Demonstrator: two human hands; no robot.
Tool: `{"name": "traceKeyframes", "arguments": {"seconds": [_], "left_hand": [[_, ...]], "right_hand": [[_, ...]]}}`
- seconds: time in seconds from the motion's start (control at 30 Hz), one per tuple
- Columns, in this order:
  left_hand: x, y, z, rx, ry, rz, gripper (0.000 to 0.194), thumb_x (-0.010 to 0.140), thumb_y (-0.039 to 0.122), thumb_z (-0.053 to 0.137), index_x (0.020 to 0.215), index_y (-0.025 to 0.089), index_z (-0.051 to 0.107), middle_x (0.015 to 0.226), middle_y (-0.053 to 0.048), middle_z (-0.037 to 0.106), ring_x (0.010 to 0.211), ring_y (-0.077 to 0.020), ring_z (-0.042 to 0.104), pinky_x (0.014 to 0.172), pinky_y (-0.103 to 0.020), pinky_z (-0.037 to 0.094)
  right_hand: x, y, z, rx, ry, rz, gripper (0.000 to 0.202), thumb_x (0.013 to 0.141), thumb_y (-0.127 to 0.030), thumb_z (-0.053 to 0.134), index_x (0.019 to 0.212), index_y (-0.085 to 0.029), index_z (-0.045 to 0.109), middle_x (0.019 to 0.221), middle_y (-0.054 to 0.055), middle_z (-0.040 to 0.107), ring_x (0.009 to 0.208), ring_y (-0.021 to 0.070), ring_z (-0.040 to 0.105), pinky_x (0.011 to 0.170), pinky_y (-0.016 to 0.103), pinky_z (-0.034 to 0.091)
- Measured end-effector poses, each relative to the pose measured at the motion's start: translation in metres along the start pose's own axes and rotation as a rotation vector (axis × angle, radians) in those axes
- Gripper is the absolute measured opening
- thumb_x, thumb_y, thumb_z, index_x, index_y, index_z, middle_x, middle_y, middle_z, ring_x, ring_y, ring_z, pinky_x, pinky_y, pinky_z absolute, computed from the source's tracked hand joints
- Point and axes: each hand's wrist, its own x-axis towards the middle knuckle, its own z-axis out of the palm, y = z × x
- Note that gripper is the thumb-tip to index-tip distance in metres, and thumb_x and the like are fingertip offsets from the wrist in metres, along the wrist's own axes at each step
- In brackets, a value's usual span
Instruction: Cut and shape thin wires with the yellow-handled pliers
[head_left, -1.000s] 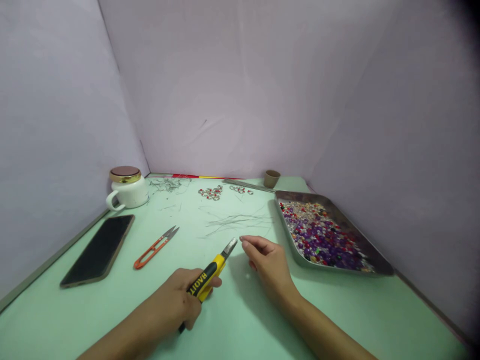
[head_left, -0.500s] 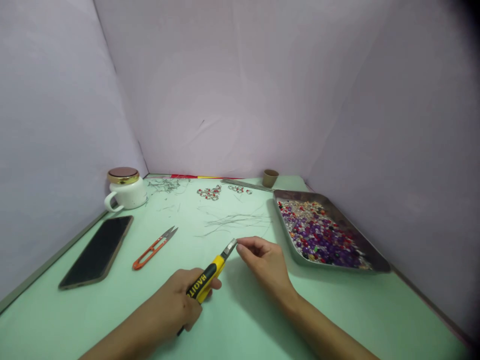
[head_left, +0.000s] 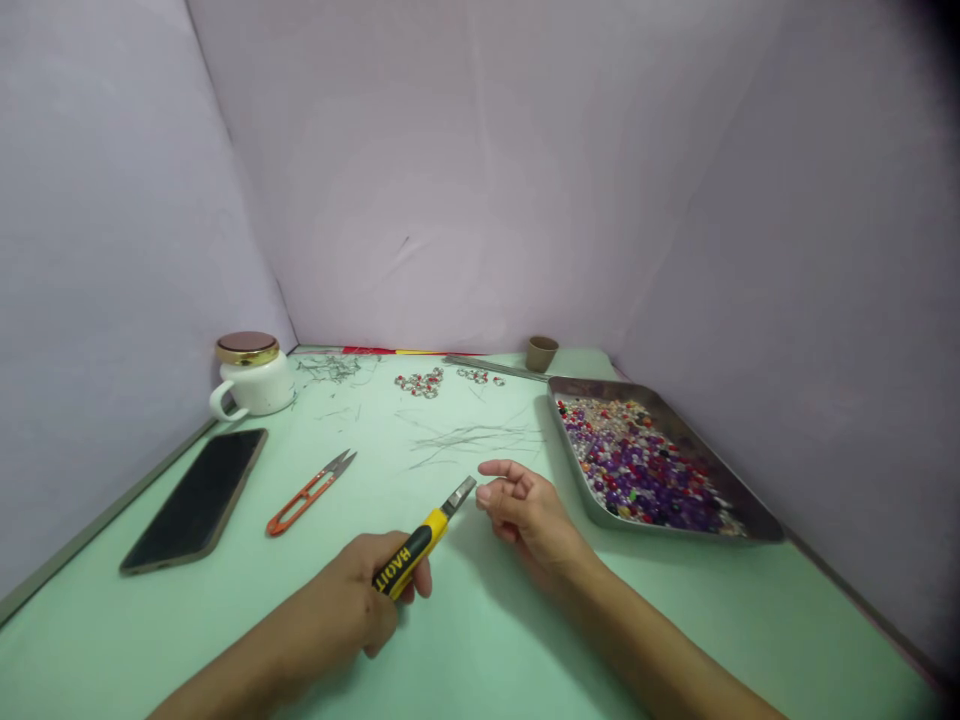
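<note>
My left hand (head_left: 360,590) is wrapped around the yellow-and-black grip of a pair of pliers (head_left: 420,545). The metal jaws point up and to the right. Just right of the jaw tip is my right hand (head_left: 529,510), its thumb and index finger apart and the other fingers curled. No held item can be made out in it. Beyond both hands lie several thin loose wires (head_left: 472,438) on the green tabletop. Orange thread snips (head_left: 311,493) rest left of the pliers.
On the right stands a metal tray (head_left: 720,450) of mixed beads (head_left: 645,470). Small red-and-silver beaded rings (head_left: 420,382), wire scraps (head_left: 330,368), a bundle of straight wires (head_left: 499,368) and a small brown cup (head_left: 541,353) are farther back. A phone (head_left: 196,500) and lidded white mug (head_left: 259,385) are left.
My right thumb and index finger have parted from their pinch at the jaw tip, and the hand has turned slightly. My left hand keeps the pliers in nearly the same place.
</note>
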Motion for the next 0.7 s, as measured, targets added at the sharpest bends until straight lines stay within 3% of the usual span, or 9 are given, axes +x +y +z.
{"name": "traceKeyframes", "arguments": {"seconds": [0.1,0.27,0.47,0.57,0.7], "left_hand": [[0.0036,-0.0053,0.0014,0.004,-0.008,0.067,0.024,0.038,0.008,0.032,0.059,0.019,0.035,0.048,0.007,0.027,0.046,-0.0075,0.025,0.041,-0.022,0.018],[0.0031,-0.0046,-0.0008,0.017,0.072,0.107,0.02,0.038,0.009,0.029,0.054,0.019,0.027,0.047,0.006,0.024,0.046,-0.0073,0.023,0.041,-0.023,0.016],[-0.0019,-0.0004,-0.0014,0.045,0.058,0.062,0.019,0.04,0.009,0.03,0.055,0.02,0.028,0.047,0.006,0.023,0.046,-0.0076,0.022,0.041,-0.023,0.016],[0.0,-0.0004,0.0007,0.022,0.057,0.042,0.021,0.039,0.008,0.031,0.057,0.019,0.033,0.046,0.007,0.028,0.045,-0.0077,0.025,0.041,-0.023,0.018],[0.0014,0.0025,0.0015,-0.07,0.052,-0.014,0.038,0.038,0.007,0.036,0.072,0.017,0.05,0.062,0.003,0.046,0.052,-0.0096,0.04,0.044,-0.021,0.025]], "right_hand": [[0.0007,0.0012,-0.0009,-0.017,-0.026,0.001,0.036,0.054,-0.024,0.073,0.082,-0.014,0.053,0.049,-0.006,0.051,0.038,0.0038,0.034,0.034,0.016,0.025],[0.002,0.002,-0.0053,-0.172,0.011,-0.055,0.027,0.063,-0.037,0.065,0.075,-0.013,0.057,0.06,0.001,0.059,0.047,0.0085,0.047,0.046,0.021,0.038],[0.0018,0.0059,-0.0065,-0.474,0.027,-0.218,0.018,0.062,-0.03,0.065,0.071,-0.014,0.061,0.061,0.0,0.057,0.057,0.0117,0.049,0.055,0.023,0.039],[-0.0005,0.0071,-0.0039,-0.588,0.057,-0.249,0.014,0.063,-0.028,0.063,0.067,-0.015,0.062,0.058,0.0,0.055,0.055,0.0113,0.047,0.052,0.022,0.037],[-0.0019,0.0059,-0.0029,-0.598,0.054,-0.231,0.017,0.066,-0.03,0.058,0.062,-0.014,0.06,0.049,-0.003,0.046,0.046,0.0094,0.04,0.045,0.022,0.033]]}}
